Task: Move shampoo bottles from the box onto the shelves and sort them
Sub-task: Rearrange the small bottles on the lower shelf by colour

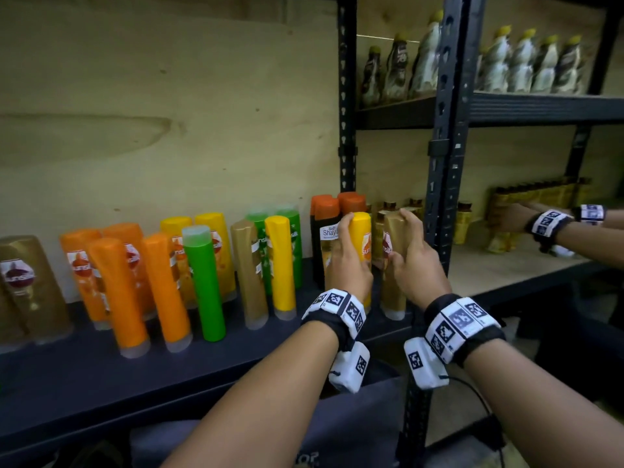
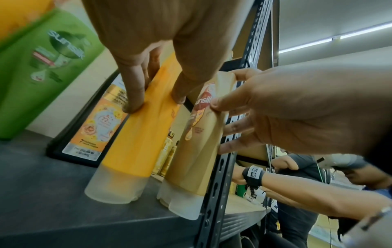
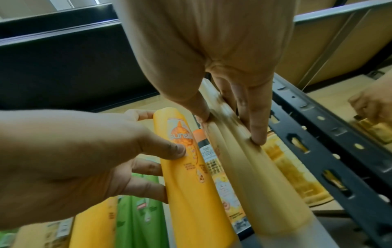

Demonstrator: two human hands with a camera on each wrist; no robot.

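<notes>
So the yellow bottle [image 1: 360, 238] and gold bottle [image 1: 393, 251] stand cap-down side by side on the dark shelf [image 1: 101, 373], at about 3 o'clock of the row, right by the post [image 1: 445, 163]. Left hand [image 1: 349, 265] pinches yellow between thumb and fingers, right hand [image 1: 417, 265] pinches gold likewise. Orange-capped black bottles [image 1: 326, 231] sit just behind at 12.

- Next rack over on my right, another person's arm [image 1: 580, 236] reaches in along the wooden shelf board [image 1: 513, 268], a marker-patterned wristband [image 1: 548, 222] strapped on it.
- That arm is right at a row of small gold jars [image 1: 537, 194] lined up against the back.
- Shelf above: yellow-capped bottles [image 1: 526, 62] with pale labels, standing in a row.
- Black upright post [image 1: 445, 136] divides the two racks.
- Plywood back panel [image 1: 152, 113] behind everything.
- Overhead, a strip light [image 2: 331, 40] on the ceiling.
</notes>
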